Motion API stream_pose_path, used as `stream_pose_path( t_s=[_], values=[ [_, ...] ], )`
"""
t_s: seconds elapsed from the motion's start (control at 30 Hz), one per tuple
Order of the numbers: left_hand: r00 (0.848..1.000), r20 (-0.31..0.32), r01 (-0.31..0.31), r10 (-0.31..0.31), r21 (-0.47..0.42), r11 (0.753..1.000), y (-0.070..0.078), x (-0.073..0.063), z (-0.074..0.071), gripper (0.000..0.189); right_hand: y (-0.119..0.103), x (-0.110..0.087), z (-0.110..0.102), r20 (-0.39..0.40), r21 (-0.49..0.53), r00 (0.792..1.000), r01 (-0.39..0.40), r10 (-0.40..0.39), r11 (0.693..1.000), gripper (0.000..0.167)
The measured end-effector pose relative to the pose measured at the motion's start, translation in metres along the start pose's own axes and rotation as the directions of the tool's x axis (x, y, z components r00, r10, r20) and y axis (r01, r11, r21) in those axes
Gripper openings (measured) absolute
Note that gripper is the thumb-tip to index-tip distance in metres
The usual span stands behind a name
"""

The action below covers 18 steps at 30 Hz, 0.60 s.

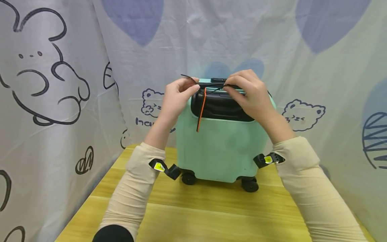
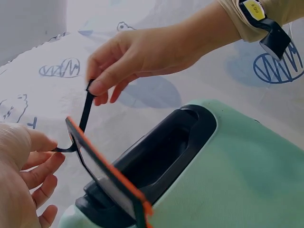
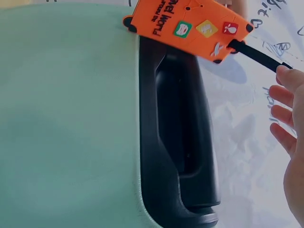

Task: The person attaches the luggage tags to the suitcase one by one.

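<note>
An orange luggage tag (image 3: 190,29) with printed "Travel World" lettering and small coloured icons hangs from a black strap (image 2: 86,111). My left hand (image 1: 178,97) pinches one end of that strap between thumb and index finger. My right hand (image 1: 251,94) pinches the strap's other end, so it stretches between both hands. In the head view the tag shows edge-on, in front of the black handle recess (image 1: 223,106) of a mint-green suitcase (image 1: 223,144). The suitcase stands upright on its wheels, both hands up at its top edge.
A yellow wood-grain table (image 1: 187,215) carries the suitcase, whose black wheels (image 1: 249,185) rest on it. A pale curtain (image 1: 193,37) with cartoon drawings and blue hearts hangs close behind and at the left. Each sleeve bears a strapped wrist camera (image 1: 164,168).
</note>
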<state>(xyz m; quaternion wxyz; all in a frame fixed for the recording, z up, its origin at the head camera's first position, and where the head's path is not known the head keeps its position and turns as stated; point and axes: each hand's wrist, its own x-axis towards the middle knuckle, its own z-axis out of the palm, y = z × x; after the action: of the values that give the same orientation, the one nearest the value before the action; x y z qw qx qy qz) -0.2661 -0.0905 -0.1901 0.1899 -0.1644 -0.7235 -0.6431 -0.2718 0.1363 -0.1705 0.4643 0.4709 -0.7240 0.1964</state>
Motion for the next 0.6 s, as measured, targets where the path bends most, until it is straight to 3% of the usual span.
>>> stream_pose_path(
  t_s=[0.3,0.6],
  values=[
    [0.998,-0.004,-0.056,0.057,0.135,0.989,0.009,0.011,0.026,0.024,0.000,0.000,-0.008,-0.005,0.000,1.000,-0.009,0.009,1.000,0.010],
    [0.987,0.088,-0.159,0.138,0.309,0.938,0.012,0.028,0.038,0.032,0.010,0.000,-0.017,-0.018,-0.004,1.000,-0.007,0.007,1.000,0.013]
  ],
)
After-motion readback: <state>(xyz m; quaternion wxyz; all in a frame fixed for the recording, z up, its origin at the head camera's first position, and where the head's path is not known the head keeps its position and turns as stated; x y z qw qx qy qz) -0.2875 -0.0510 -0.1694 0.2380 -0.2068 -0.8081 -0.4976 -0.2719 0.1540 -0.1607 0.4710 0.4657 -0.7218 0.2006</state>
